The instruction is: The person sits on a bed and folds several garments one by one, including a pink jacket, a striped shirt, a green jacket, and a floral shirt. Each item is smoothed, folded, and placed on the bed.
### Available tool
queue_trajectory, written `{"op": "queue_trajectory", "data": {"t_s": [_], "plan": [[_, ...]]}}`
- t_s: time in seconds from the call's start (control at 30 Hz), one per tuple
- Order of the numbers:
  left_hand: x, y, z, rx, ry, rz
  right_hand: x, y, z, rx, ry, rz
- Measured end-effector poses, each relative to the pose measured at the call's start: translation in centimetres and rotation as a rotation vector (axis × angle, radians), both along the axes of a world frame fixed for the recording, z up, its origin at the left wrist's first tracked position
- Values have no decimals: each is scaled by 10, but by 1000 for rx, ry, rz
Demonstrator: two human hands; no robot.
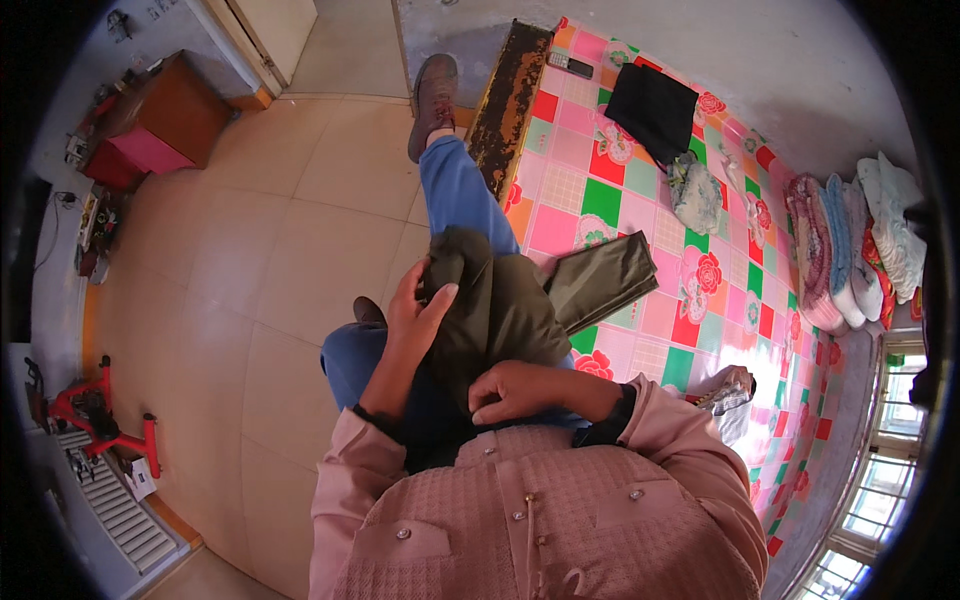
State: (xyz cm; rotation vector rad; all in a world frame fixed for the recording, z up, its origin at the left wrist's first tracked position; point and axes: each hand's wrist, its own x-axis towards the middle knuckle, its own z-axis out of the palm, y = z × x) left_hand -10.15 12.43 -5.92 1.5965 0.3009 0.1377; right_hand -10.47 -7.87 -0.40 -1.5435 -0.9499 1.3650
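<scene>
An olive-green garment point(525, 307), seemingly trousers, lies bunched across my lap over blue jeans. One flat folded part of it point(604, 285) stretches right onto the patterned bed cover. My left hand point(416, 311) grips the garment's left edge, thumb on top and fingers partly hidden by the fabric. Close to my waist, my right hand point(514, 390) is curled at the near end of the cloth, which seems pinched between thumb and fingers; the fingertips are partly hidden.
On the checked floral bed cover point(559, 187) are a folded black cloth point(652, 109), a keypad phone point(570, 65), a crumpled pale cloth point(696, 195) and a striped cloth bundle point(731, 405). Folded bedding point(840, 251) stands by the wall. A red metal frame point(97, 412) is on the left.
</scene>
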Motion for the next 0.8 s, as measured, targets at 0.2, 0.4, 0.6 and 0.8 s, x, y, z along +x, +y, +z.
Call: {"op": "queue_trajectory", "data": {"t_s": [0.2, 0.4, 0.6, 0.8], "plan": [[-1, -1, -27, -86, 274, -89, -2, -3, 3, 51, 180, -131], [-20, 44, -9, -311, 187, 359, 55, -73, -19, 293, 327, -1059], [-44, 134, 55, -229, -228, 599, 98, -169, -116, -8, 374, -2032], [-94, 169, 19, 1029, -379, 426, 72, -212, -181, -293, 204, -2162]]}}
